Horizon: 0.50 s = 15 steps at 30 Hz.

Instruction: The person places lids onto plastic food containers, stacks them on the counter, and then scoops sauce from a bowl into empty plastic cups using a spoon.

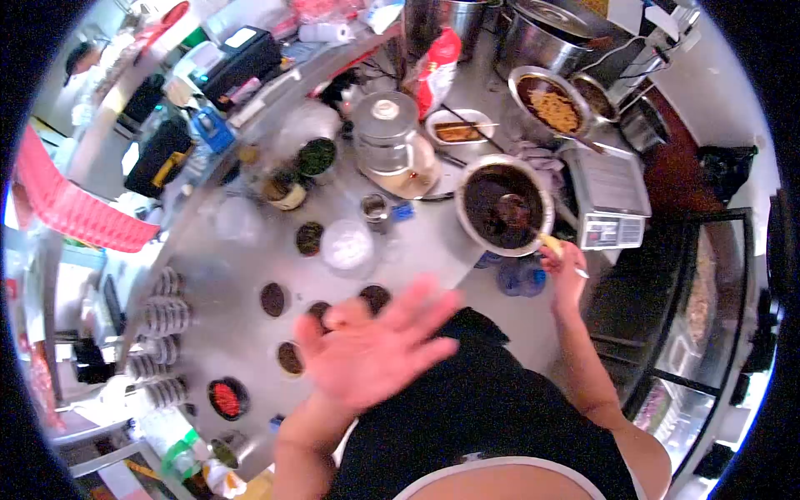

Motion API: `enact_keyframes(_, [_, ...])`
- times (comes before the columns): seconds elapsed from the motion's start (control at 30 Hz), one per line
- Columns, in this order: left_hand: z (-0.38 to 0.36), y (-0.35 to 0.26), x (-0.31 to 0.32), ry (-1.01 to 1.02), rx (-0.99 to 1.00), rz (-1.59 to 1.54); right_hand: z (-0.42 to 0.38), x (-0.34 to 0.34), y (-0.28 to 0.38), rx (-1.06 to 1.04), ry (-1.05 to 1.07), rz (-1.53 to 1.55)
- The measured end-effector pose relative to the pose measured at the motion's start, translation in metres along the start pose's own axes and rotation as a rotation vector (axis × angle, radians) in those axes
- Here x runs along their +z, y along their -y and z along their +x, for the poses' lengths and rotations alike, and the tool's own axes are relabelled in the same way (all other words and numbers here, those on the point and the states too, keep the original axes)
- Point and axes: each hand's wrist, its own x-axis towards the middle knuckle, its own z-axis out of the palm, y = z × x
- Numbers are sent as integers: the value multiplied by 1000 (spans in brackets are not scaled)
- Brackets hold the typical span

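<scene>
My left hand [367, 354] is raised over the steel table, palm showing and fingers spread, with nothing in it. Beneath and beyond it lie several small bowls of dark contents, one of them a dark bowl [273, 299]. My right hand [563, 260] is closed round the yellowish handle of a ladle [550, 243] at the near right rim of a white bowl [467, 218]. Dark sauce [487, 196] fills that bowl, and the ladle's head sits in it. A white container [347, 247] stands left of the bowl.
A glass kettle [387, 146] stands at the back middle. Right of the sauce bowl is a scale [612, 232]. Farther back are a bowl with brown food [552, 107] and a steel pot [542, 42]. A bowl of red pieces [226, 399] sits at left. A person [87, 79] stands far left.
</scene>
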Motion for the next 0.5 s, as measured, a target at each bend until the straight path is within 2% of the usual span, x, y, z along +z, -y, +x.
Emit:
enact_keyframes(0.07, [22, 3, 21, 88, -154, -190, -9, 7, -2, -3, -56, 59])
enact_keyframes(0.13, [37, 18, 49, 180, -199, -285, -15, 7, 3, 1, -94, 87])
enact_keyframes(0.23, [50, 57, 98, 408, 198, -315, -25, 8, 5, -17, -72, 42])
enact_keyframes(0.33, [41, 37, 116, 200, 131, -167, -30, 4, 1, -23, -101, 57])
enact_keyframes(0.4, [45, 71, 111, 180, 458, -108, -29, 3, 2, -1, -108, 62])
enact_keyframes(0.5, [57, 100, 104, 91, 831, 63, -17, -4, -4, 12, -46, 78])
